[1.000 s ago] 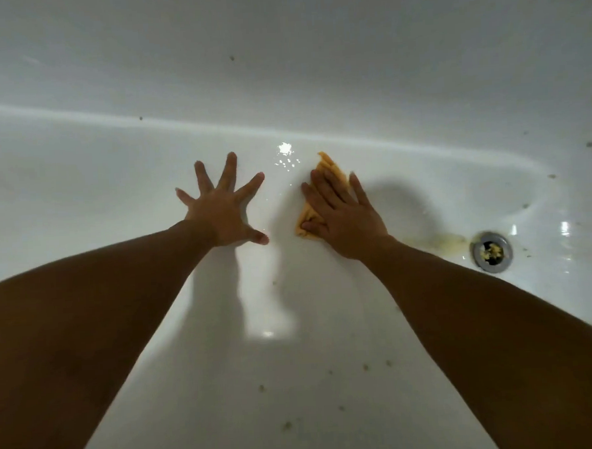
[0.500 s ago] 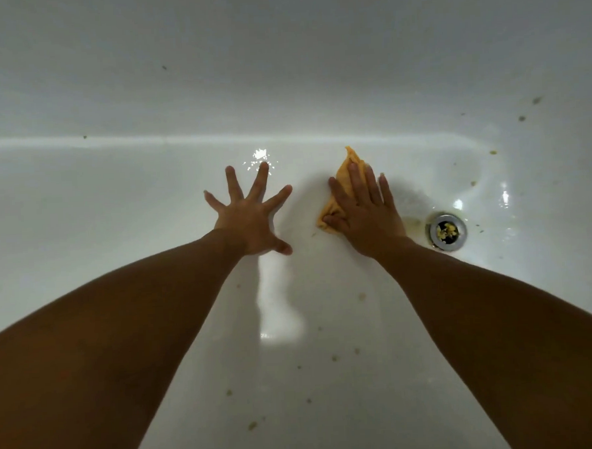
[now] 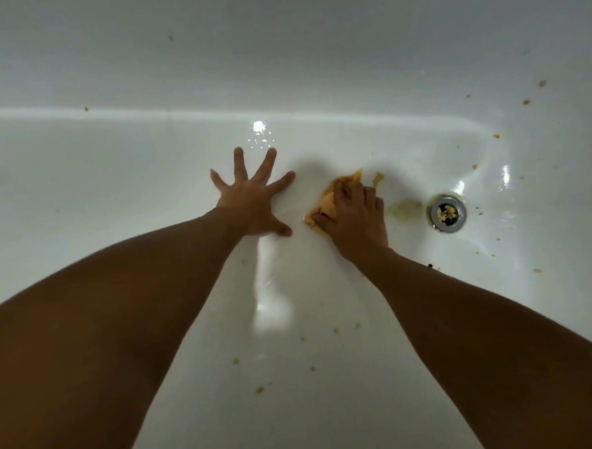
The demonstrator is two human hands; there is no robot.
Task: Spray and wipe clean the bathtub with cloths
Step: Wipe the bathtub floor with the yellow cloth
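While the orange cloth sits folded on the wet floor of the bathtub, mid-tub and near the drain, you are in the wiping step, not the spraying one; no spray bottle is in view. The cloth's long axis runs on a diagonal, from its near-left corner to a pointed tip aimed at the far wall and a little toward the drain side. Your right hand covers most of it, fingers bent over the top, thumb tucked on the near edge: grasping the cloth and bearing down. Your left hand lies just beside it, palm down, fingers spread wide and holding nothing, likely as a brace. A yellowish smear lies between cloth and drain. A crumb sits just off the tip, and specks dot the nearer floor. Next move, by my reading: push the cloth sideways over the smear with flat pressure, and gather the bits rather than scatter them into the drain.
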